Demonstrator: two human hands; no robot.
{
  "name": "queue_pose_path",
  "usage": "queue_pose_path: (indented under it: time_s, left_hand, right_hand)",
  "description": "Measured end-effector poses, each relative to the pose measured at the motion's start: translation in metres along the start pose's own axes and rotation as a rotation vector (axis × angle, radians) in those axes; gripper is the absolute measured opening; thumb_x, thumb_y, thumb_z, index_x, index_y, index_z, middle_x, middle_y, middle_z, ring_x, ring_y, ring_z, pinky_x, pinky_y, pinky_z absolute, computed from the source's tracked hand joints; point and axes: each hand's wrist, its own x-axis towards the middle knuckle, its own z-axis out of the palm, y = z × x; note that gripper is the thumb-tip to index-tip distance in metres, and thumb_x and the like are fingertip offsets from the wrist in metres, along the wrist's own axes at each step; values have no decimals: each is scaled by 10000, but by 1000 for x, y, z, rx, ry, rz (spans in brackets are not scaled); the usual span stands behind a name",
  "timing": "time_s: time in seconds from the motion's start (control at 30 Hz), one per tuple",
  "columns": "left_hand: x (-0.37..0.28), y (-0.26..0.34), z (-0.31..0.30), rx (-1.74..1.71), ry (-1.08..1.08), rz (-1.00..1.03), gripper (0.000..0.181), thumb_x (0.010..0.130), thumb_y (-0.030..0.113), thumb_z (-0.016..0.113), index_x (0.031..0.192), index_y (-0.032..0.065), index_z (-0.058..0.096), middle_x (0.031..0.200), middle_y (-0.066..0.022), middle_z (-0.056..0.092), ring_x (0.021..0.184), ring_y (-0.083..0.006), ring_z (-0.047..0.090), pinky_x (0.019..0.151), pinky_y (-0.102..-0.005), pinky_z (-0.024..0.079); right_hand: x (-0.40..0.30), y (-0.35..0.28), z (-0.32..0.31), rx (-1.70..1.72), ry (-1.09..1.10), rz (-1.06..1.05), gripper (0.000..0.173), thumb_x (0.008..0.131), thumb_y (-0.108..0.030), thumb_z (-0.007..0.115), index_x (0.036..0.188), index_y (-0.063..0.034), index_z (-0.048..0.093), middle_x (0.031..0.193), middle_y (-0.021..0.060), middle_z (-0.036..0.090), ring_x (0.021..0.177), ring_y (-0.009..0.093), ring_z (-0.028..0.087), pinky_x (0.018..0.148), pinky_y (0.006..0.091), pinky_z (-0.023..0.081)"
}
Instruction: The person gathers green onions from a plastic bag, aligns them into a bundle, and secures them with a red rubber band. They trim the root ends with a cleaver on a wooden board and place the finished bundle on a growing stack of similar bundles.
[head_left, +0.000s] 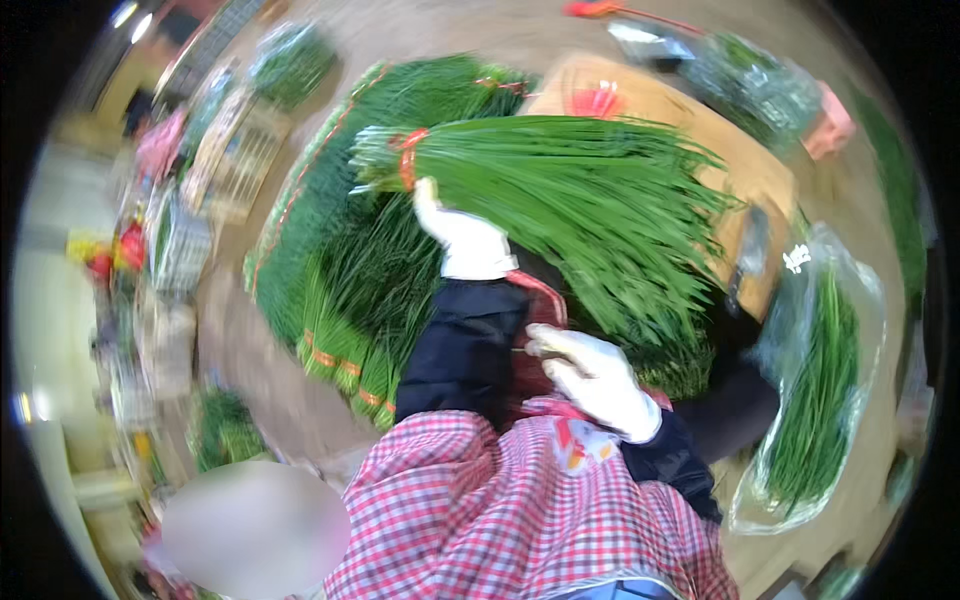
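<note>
My left hand (457, 229), in a white glove, grips a large bunch of long green leaves (555, 161), probably Chinese chives, close by the orange-red tie (409, 157) near its pale stem ends. The leaf tips spread to the right over a tan board (750, 169). My right hand (592, 375), also gloved in white, is raised above my checked apron with its fingers apart and nothing in it. Beneath the held bunch lies a heap of loose dark green leaves (375, 262). Small tied bunches (349, 367) lie at the heap's lower left.
A knife (750, 244) lies at the board's right edge, and a red item (594, 101) lies on its upper part. To the right is an open clear plastic bag (862, 427) of long greens. Bagged greens (292, 64) and a crate (240, 161) stand at upper left.
</note>
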Motion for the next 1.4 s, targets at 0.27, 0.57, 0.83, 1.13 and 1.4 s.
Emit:
queue_pose_path:
  time_s: [0.27, 0.57, 0.83, 1.13, 1.4]
  left_hand:
    - [15, 76, -109, -118, 367, 333, 500, 887, 460, 471, 1216, 97, 575, 1234, -77, 586, 1068, -264, 556, 960, -400, 418]
    - [15, 166, -284, -209, 796, 554, 606, 839, 540, 489, 1244, 94, 555, 1242, -99, 579, 1087, -296, 537, 962, -435, 412]
    - [-18, 229, -468, -111, 1119, 495, 830, 764, 665, 543, 1365, 105, 422, 1426, -110, 391, 1237, -298, 371, 993, -445, 347]
    - [-27, 219, -460, 11, 1329, 126, 620, 810, 430, 575, 1331, 155, 383, 1437, -110, 284, 1199, -328, 373, 936, -454, 443]
    - [7, 254, -396, 170, 1395, -33, 880, 784, 716, 448, 1420, 127, 291, 1485, -108, 269, 1272, -361, 384, 1018, -451, 345]
  right_hand:
    - [-27, 29, 1, 284, 186, 620, 246, 950, -26, 478, 1161, 7, 601, 949, 69, 668, 830, 120, 614, 764, 245, 495]
    - [22, 21, 56, 20, -102, 733, 238, 914, 14, 497, 1118, 34, 618, 926, 87, 677, 823, 121, 633, 746, 229, 505]
    - [50, 16, 73, -156, -217, 810, 239, 923, -8, 480, 1111, 48, 616, 850, 73, 663, 724, 99, 603, 673, 216, 494]
    - [63, 18, 89, -227, -197, 856, 234, 932, -36, 467, 1097, 32, 618, 787, 50, 646, 622, 78, 566, 593, 205, 469]
    - [68, 17, 94, -269, -194, 914, 239, 942, -78, 463, 1091, 16, 624, 733, 42, 641, 567, 71, 541, 530, 205, 442]
